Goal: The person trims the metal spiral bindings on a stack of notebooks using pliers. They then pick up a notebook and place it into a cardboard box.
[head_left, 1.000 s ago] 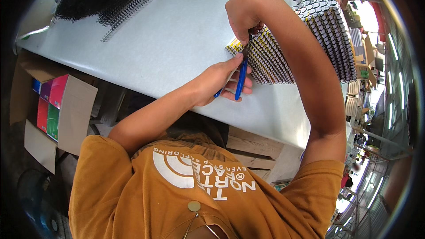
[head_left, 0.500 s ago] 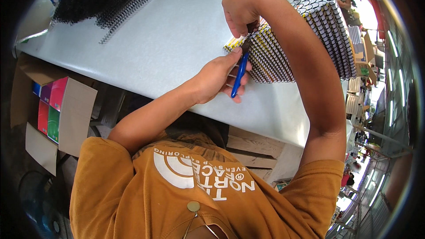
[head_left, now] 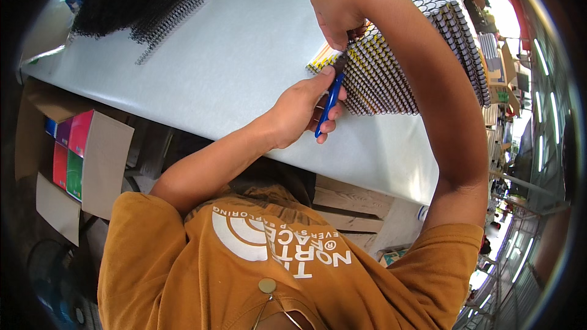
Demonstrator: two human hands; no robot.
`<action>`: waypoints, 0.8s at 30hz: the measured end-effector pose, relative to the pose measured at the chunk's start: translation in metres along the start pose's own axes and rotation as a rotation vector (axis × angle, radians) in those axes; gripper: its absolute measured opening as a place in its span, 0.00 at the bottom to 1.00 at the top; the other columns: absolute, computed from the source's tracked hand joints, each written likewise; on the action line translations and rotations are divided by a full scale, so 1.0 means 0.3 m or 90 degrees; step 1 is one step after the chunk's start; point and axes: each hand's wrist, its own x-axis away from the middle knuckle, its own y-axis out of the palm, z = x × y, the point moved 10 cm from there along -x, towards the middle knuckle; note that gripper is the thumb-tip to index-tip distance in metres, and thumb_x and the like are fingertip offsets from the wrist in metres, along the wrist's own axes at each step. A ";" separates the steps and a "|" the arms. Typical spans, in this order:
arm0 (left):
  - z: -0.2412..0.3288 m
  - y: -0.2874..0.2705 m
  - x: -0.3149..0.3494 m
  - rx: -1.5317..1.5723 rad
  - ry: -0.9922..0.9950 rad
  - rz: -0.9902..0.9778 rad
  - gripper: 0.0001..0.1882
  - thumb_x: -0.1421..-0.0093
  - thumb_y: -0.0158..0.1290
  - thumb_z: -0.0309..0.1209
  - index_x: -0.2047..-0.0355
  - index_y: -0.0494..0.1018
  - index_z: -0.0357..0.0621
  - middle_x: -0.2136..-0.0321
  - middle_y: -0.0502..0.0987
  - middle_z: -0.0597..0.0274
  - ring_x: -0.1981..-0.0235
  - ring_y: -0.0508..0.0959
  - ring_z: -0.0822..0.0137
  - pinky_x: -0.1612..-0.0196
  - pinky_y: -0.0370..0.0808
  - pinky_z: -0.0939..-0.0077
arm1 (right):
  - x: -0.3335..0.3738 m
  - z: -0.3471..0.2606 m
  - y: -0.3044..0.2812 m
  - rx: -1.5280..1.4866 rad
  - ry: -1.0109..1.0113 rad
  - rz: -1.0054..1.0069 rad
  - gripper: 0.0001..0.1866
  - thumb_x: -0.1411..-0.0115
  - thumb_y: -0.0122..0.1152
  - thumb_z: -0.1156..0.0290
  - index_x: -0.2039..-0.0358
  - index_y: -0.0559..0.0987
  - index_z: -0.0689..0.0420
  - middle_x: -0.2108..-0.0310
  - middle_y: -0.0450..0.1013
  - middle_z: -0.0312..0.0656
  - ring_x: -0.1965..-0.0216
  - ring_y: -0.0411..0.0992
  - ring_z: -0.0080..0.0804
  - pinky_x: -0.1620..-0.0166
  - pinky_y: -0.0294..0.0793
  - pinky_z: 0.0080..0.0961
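- Blue-handled pliers (head_left: 328,109) are gripped in the left hand (head_left: 301,110), with fingers closed around the handles; the tool tip points far, toward the corner of the notebooks.
- Right hand (head_left: 336,13) is bent down from above, its fingers pinched on the top corner of the spiral-bound notebook stack (head_left: 391,67), just beside the pliers tip.
- Notebooks lie in a fanned row on the grey-white table (head_left: 232,67), running to the far right, wire spines showing.
- Far left on the table lies a pile of loose black wire spirals (head_left: 137,3).
- Near left, below the table edge, a cardboard box (head_left: 92,159) holds pink, red and green covers.
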 end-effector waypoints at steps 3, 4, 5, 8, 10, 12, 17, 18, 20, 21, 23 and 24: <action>-0.001 0.001 0.007 -0.008 0.001 0.022 0.28 0.34 0.29 0.55 0.59 0.65 0.43 0.73 0.70 0.62 0.73 0.73 0.67 0.69 0.73 0.72 | -0.008 0.010 -0.003 -0.004 -0.016 -0.007 0.10 0.59 0.63 0.76 0.73 0.81 0.64 0.74 0.76 0.47 0.76 0.74 0.33 0.71 0.75 0.27; 0.004 0.004 0.009 -0.016 0.001 0.033 0.27 0.34 0.29 0.55 0.59 0.65 0.43 0.73 0.70 0.62 0.73 0.73 0.67 0.69 0.73 0.72 | 0.009 0.001 -0.015 0.045 -0.046 -0.015 0.09 0.57 0.62 0.71 0.76 0.81 0.63 0.77 0.75 0.46 0.76 0.73 0.33 0.71 0.72 0.28; 0.003 0.011 0.007 -0.003 -0.007 0.031 0.27 0.34 0.29 0.55 0.59 0.65 0.43 0.73 0.70 0.62 0.73 0.73 0.67 0.69 0.73 0.72 | 0.019 -0.009 -0.017 0.094 -0.077 -0.023 0.11 0.56 0.61 0.66 0.78 0.81 0.62 0.80 0.75 0.45 0.77 0.72 0.33 0.71 0.70 0.30; 0.012 0.025 -0.005 0.023 -0.022 0.040 0.27 0.34 0.29 0.54 0.60 0.65 0.44 0.73 0.70 0.62 0.73 0.73 0.67 0.69 0.73 0.72 | 0.003 -0.011 0.006 0.016 -0.114 -0.058 0.11 0.59 0.63 0.67 0.77 0.81 0.62 0.78 0.76 0.45 0.75 0.73 0.35 0.71 0.70 0.31; 0.039 0.018 -0.020 0.021 -0.019 0.064 0.27 0.34 0.29 0.54 0.60 0.65 0.43 0.73 0.70 0.61 0.73 0.73 0.67 0.68 0.73 0.72 | -0.016 0.004 0.010 -0.043 -0.044 -0.033 0.09 0.60 0.63 0.77 0.74 0.82 0.63 0.73 0.76 0.47 0.73 0.74 0.34 0.71 0.75 0.27; 0.043 0.009 -0.028 -0.009 0.005 0.011 0.27 0.34 0.28 0.54 0.60 0.65 0.43 0.73 0.71 0.61 0.73 0.73 0.66 0.68 0.72 0.71 | -0.016 0.006 0.008 -0.062 -0.011 -0.023 0.10 0.58 0.62 0.81 0.71 0.81 0.64 0.70 0.76 0.47 0.74 0.74 0.31 0.73 0.76 0.23; 0.031 0.020 -0.004 -0.043 0.016 -0.013 0.27 0.34 0.28 0.54 0.59 0.65 0.42 0.72 0.71 0.60 0.72 0.74 0.66 0.66 0.72 0.70 | 0.019 0.013 -0.022 0.055 -0.026 -0.015 0.11 0.60 0.63 0.69 0.76 0.81 0.62 0.75 0.76 0.45 0.73 0.73 0.37 0.69 0.71 0.32; 0.027 0.029 -0.001 -0.057 0.007 -0.018 0.28 0.34 0.28 0.54 0.58 0.65 0.42 0.72 0.71 0.60 0.71 0.75 0.65 0.65 0.72 0.70 | 0.035 0.023 -0.023 0.037 -0.006 -0.025 0.11 0.61 0.64 0.69 0.76 0.81 0.62 0.75 0.76 0.45 0.73 0.73 0.37 0.69 0.71 0.33; 0.029 0.043 -0.003 -0.055 0.000 -0.018 0.28 0.34 0.28 0.54 0.57 0.65 0.41 0.70 0.72 0.59 0.68 0.76 0.64 0.64 0.73 0.70 | 0.072 0.035 -0.020 0.003 0.035 -0.044 0.12 0.62 0.64 0.70 0.75 0.81 0.62 0.74 0.77 0.45 0.72 0.73 0.36 0.68 0.71 0.34; 0.031 0.053 -0.009 -0.041 -0.001 -0.014 0.29 0.34 0.28 0.54 0.56 0.65 0.41 0.69 0.72 0.58 0.66 0.76 0.63 0.63 0.73 0.70 | 0.069 0.037 -0.014 0.034 0.028 -0.049 0.12 0.62 0.65 0.70 0.75 0.81 0.62 0.74 0.77 0.45 0.72 0.73 0.36 0.69 0.72 0.33; 0.049 0.041 -0.012 -0.030 0.007 0.008 0.30 0.34 0.28 0.55 0.54 0.64 0.41 0.68 0.72 0.57 0.62 0.76 0.61 0.61 0.73 0.69 | 0.043 0.016 -0.022 0.110 -0.004 -0.054 0.13 0.62 0.65 0.70 0.75 0.81 0.63 0.74 0.77 0.46 0.73 0.73 0.36 0.69 0.72 0.33; 0.062 0.030 -0.015 -0.035 0.010 0.016 0.30 0.34 0.28 0.55 0.53 0.64 0.40 0.67 0.73 0.56 0.60 0.76 0.60 0.60 0.73 0.69 | 0.035 0.003 -0.035 0.108 -0.030 -0.051 0.12 0.62 0.65 0.70 0.75 0.81 0.63 0.75 0.76 0.46 0.73 0.73 0.36 0.69 0.72 0.33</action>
